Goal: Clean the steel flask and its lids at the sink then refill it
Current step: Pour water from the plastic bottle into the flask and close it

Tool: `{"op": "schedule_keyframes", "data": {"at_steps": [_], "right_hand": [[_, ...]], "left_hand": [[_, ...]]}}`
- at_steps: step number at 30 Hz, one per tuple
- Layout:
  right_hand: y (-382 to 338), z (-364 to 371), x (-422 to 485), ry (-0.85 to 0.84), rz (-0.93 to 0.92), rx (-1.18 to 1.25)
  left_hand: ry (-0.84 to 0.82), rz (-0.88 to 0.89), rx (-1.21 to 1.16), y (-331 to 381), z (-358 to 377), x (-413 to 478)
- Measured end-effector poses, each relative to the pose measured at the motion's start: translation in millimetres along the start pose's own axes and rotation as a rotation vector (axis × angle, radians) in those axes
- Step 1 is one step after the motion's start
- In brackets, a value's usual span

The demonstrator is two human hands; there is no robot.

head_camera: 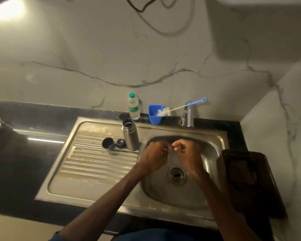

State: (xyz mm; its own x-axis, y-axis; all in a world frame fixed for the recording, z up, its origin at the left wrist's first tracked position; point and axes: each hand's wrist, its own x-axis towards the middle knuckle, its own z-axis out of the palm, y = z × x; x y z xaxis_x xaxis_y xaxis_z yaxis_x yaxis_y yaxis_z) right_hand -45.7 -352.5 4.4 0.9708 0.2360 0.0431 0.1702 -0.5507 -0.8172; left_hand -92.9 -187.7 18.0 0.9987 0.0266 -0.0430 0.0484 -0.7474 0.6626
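Note:
The steel flask [130, 135] stands upright with its mouth uncovered on the drainboard, at the left rim of the basin. Two dark lids lie just left of it: a cup-shaped lid [108, 143] on its side and a smaller stopper [121, 143]. My left hand [155, 157] and my right hand [186, 153] hang close together over the sink basin [210, 153], fingers curled. Their fingertips nearly meet and seem to pinch a small pale thing [165, 149], which is too blurred to identify. Both forearms look wet.
At the back edge stand a clear water bottle with a green cap [133, 108], a blue cup [155, 114] holding a long blue-handled bottle brush [181, 107], and the tap [188, 115]. A dark basket [247, 173] sits right of the basin. The drain [176, 175] lies below my hands.

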Motion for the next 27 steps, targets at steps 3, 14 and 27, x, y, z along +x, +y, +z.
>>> {"op": "schedule_keyframes", "data": {"at_steps": [3,14,27], "right_hand": [[-24,23,19,-0.055,0.006,0.028],[-82,82,83,-0.076,0.05,-0.013],[-76,75,85,-0.045,0.085,-0.034]], "left_hand": [[0.145,0.045,-0.042,-16,-47,5],[0.498,0.005,0.034,-87,-159,104],[0.082,0.074,0.576,-156,-138,211]]}}
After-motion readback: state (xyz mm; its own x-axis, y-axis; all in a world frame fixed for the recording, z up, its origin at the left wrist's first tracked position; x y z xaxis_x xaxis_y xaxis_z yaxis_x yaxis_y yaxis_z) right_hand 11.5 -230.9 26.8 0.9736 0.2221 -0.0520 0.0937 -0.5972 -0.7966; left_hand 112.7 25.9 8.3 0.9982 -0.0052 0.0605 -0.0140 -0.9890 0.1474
